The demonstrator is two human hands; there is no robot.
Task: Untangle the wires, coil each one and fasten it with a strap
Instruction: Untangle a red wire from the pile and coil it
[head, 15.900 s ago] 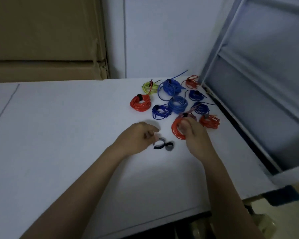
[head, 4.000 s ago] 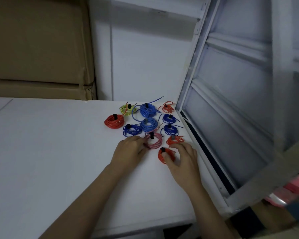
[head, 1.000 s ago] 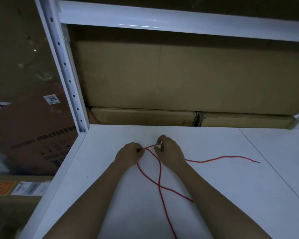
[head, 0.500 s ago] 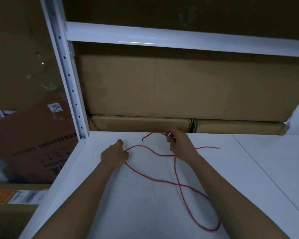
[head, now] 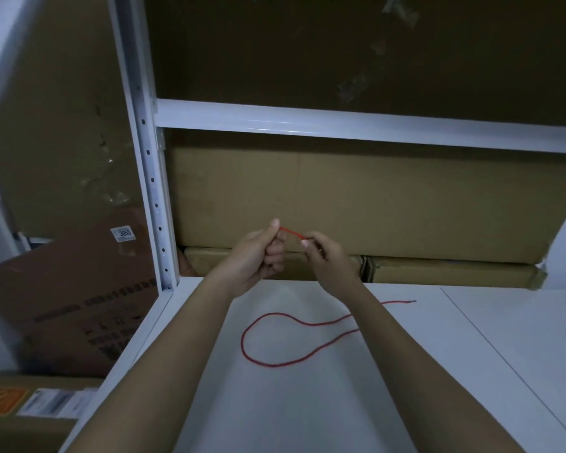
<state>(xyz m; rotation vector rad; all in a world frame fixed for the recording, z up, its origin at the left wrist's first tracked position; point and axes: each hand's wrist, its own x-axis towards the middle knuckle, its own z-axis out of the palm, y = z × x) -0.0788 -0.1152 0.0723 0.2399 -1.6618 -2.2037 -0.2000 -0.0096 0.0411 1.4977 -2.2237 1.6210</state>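
Both left hand (head: 258, 256) and right hand (head: 324, 259) pinch the wire (head: 268, 348) end, raised; slack loops on table (head: 471, 371) below, tail running right, nearer right hand.

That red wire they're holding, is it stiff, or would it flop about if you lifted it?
Probably floppy: the red wire lies in a loose curved loop on the white table. Likely light too, since the left hand and right hand hold a short stretch with just a fingertip pinch. It looks too limp to roll.

Wire (head: 275, 362) loops on the table (head: 307, 413), before boxes (head: 356, 197); post (head: 151, 191) left.
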